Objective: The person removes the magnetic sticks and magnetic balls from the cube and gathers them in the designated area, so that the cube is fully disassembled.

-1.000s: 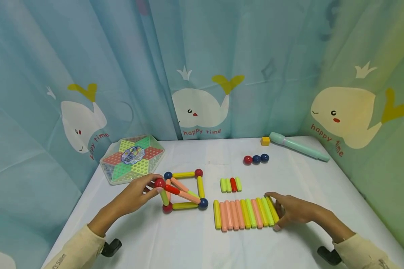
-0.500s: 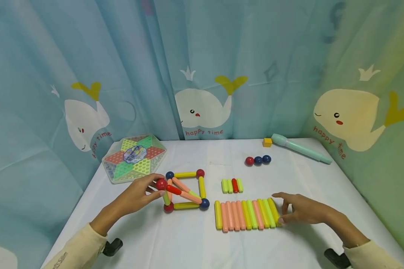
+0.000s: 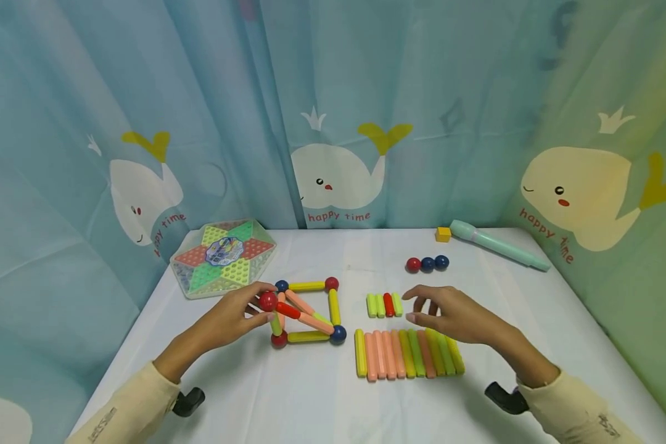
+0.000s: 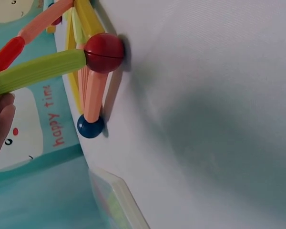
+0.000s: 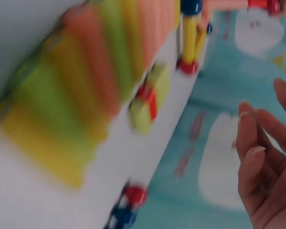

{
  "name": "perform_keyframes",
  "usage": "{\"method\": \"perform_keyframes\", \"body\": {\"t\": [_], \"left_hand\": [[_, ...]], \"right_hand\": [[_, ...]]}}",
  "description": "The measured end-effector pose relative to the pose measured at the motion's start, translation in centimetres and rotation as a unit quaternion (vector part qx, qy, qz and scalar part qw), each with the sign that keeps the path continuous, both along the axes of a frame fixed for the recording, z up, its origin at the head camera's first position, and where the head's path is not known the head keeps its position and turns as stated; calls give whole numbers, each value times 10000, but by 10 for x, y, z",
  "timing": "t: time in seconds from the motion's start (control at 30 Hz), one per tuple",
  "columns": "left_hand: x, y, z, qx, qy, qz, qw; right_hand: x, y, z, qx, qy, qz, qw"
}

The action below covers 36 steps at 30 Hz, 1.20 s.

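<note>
My left hand point(image 3: 230, 317) grips the raised red ball point(image 3: 268, 301) at the top of a magnetic rod-and-ball frame. From that ball, a light green rod point(image 4: 43, 69) runs down to a lower red ball point(image 4: 104, 52), and a red rod point(image 3: 287, 309) slants off toward a salmon one. Yellow rods point(image 3: 308, 337) and corner balls form the frame's square base on the table. My right hand point(image 3: 455, 313) hovers, fingers loosely bent and holding nothing, beside several short rods point(image 3: 388, 304), over the right end of a row of longer rods point(image 3: 385, 354).
Behind the short rods sit one red and two blue balls point(image 3: 427, 264). A yellow cube point(image 3: 443, 234) and a mint-green pen-shaped object point(image 3: 499, 246) lie at the back right. The hexagonal game board point(image 3: 224, 256) is at the back left, before a curtain point(image 3: 227, 123).
My right hand has left the right end of the long rod row, where that last rod was straightened, and moved up and left toward the short rods. My left hand keeps its grip.
</note>
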<state>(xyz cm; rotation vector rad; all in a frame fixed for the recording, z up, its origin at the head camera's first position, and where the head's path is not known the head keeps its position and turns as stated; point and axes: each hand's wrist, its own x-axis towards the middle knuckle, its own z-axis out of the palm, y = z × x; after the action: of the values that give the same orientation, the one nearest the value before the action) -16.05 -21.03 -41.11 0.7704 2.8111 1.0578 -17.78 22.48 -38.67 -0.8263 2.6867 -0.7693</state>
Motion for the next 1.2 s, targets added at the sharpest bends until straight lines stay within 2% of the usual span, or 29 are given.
{"method": "perform_keyframes", "body": {"t": [0.23, 0.47, 0.63, 0.93, 1.2], "left_hand": [[-2, 1, 3, -249, 86, -81, 9996], [-5, 4, 5, -425, 102, -163, 9989], [-9, 6, 9, -603, 10, -256, 9979], [-13, 8, 12, -889, -37, -352, 9954], [-16, 10, 13, -1012, -69, -486, 9937]], "right_hand": [[-14, -71, -15, -129, 2, 377, 9992], [-21, -114, -38, -218, -177, 822, 9962], [-25, -132, -47, -211, -100, 927, 9954], [-28, -148, -56, 249, -286, 805, 9960], [-30, -153, -60, 17, -154, 949, 9954]]}}
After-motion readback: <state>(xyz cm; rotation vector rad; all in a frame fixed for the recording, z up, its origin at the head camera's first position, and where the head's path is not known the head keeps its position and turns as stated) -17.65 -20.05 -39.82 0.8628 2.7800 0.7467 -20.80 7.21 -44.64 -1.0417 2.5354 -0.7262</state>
